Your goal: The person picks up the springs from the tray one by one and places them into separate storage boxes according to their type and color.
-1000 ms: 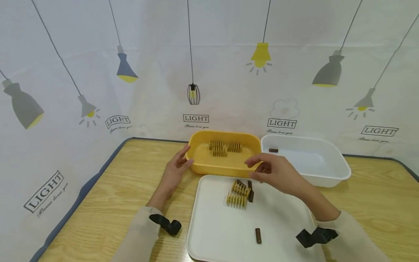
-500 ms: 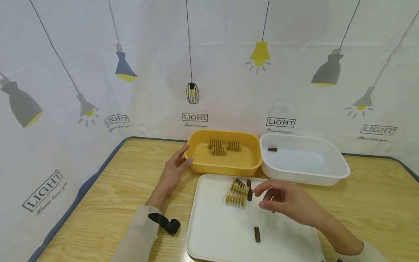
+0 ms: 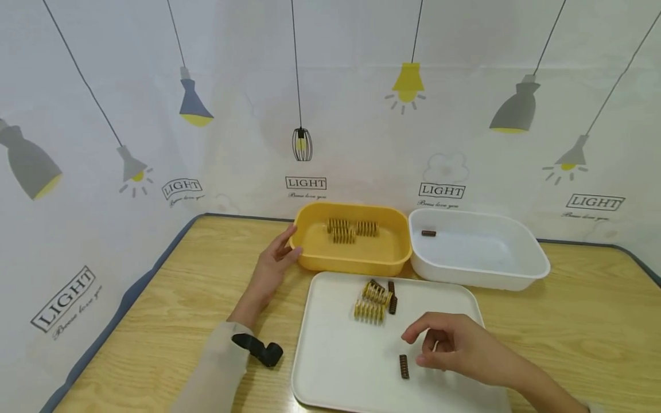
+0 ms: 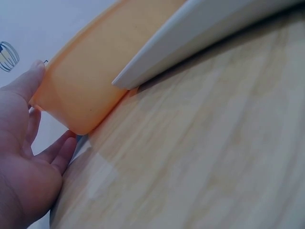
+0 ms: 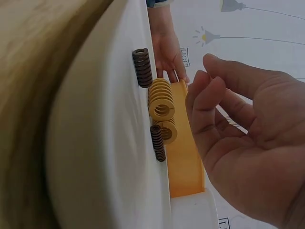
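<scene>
My left hand (image 3: pixel 269 269) rests at the left end of the yellow bin (image 3: pixel 356 265), thumb and fingers against its side, fingers extended. Over the white tray (image 3: pixel 335 367) hovers my right hand (image 3: pixel 465 347), loosely curled and holding nothing. Just left of its thumb lies a brown coil spring (image 3: pixel 404 366). Farther back on the tray sit two yellow coil springs (image 3: pixel 369 312), with brown springs (image 3: pixel 392 298) beside and behind them. In the right wrist view, the right fingertips (image 5: pixel 217 88) are apart from the yellow spring (image 5: pixel 161 100).
Three yellow springs (image 3: pixel 343 235) lie inside the yellow bin. Touching its right side is a white bin (image 3: pixel 480 275) with one small brown spring (image 3: pixel 428 233). A lamp-printed wall covering (image 3: pixel 361 143) stands behind the wooden table (image 3: pixel 155 321).
My right hand has moved from over the yellow bin's front right corner toward me, down to beside the single brown spring. The left hand stays at the yellow bin.
</scene>
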The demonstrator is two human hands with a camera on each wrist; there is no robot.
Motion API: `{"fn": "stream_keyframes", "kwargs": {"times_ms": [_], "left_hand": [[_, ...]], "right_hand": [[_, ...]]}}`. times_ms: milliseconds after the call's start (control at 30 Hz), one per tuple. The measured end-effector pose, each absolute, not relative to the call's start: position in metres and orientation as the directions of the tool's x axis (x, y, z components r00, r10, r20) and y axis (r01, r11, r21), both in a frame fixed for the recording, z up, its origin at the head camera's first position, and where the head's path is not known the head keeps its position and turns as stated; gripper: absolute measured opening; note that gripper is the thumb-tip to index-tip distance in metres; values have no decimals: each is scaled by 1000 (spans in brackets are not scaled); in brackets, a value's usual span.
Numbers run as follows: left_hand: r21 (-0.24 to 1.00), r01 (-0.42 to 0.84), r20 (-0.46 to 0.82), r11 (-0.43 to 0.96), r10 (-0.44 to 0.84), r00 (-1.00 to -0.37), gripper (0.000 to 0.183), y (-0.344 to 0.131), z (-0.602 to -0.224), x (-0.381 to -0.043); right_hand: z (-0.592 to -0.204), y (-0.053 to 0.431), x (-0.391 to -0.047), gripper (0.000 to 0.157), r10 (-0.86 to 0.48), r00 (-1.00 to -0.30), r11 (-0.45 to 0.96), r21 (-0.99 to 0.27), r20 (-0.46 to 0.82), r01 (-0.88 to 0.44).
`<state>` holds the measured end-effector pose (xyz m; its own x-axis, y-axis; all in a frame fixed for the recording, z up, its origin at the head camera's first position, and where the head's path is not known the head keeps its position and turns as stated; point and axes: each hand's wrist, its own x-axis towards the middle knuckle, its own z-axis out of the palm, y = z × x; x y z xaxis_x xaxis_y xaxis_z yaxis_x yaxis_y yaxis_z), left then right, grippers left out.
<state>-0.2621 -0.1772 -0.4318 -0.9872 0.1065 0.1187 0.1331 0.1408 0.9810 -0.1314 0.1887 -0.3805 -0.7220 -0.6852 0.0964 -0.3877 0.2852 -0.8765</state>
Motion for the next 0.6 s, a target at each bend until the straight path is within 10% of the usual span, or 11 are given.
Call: {"fn": "stream_keyframes", "kwargs": {"times_ms": [600], "left_hand": [[978,166,151,128,118,-981,55,-177,-431,-263]], "right_hand": [[-404,183,-140,29,-786,-608,243,-848,113,-471]]}}
